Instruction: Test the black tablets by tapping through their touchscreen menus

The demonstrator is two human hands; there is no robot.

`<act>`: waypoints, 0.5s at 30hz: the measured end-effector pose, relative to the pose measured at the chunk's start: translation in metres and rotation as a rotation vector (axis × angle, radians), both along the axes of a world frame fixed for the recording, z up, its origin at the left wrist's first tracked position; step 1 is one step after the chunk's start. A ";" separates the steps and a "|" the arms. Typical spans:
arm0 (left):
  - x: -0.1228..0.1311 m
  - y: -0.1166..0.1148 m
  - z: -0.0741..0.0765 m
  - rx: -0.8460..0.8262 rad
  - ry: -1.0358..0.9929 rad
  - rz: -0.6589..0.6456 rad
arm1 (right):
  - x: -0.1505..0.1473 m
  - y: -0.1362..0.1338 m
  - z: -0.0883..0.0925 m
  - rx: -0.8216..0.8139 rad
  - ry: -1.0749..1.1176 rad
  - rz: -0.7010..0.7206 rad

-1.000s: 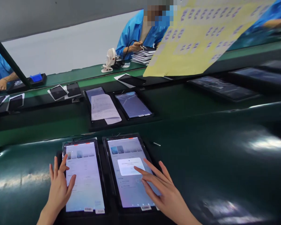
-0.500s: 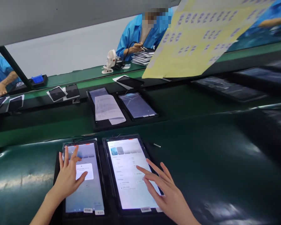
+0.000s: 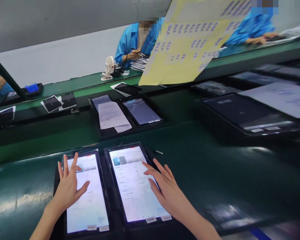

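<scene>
Two lit tablets lie side by side on the dark green worktop in front of me. Over the upper left of the left tablet (image 3: 87, 203) is my left hand (image 3: 68, 185), fingers spread and thumb apart, holding nothing. Its bright screen has a row of small pictures near the top. My right hand (image 3: 167, 191) hovers over the right edge of the right tablet (image 3: 132, 196), fingers stretched out and apart, holding nothing. I cannot tell whether any fingertip touches either screen. Small white labels sit along both tablets' lower edges.
Behind lie a dark-screened tablet (image 3: 142, 111) and another under a paper sheet (image 3: 113, 116). A yellow printed sheet (image 3: 185, 50) hangs above. More tablets (image 3: 247, 111) stand at right. Across are a white fan (image 3: 109, 68) and people in blue sleeves (image 3: 126, 43).
The pop-up box on the left tablet has gone and its screen is brighter. My right hand has moved up and left. The view has turned right, showing a large tablet with paper.
</scene>
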State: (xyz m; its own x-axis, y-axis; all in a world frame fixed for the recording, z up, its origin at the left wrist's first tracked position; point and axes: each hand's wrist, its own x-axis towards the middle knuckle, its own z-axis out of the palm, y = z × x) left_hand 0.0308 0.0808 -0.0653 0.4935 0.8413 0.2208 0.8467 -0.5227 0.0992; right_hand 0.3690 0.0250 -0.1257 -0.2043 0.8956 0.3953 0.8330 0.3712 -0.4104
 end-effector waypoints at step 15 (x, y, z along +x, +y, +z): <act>0.020 -0.011 -0.003 0.072 0.201 -0.194 | -0.052 0.013 0.019 -0.072 0.012 0.302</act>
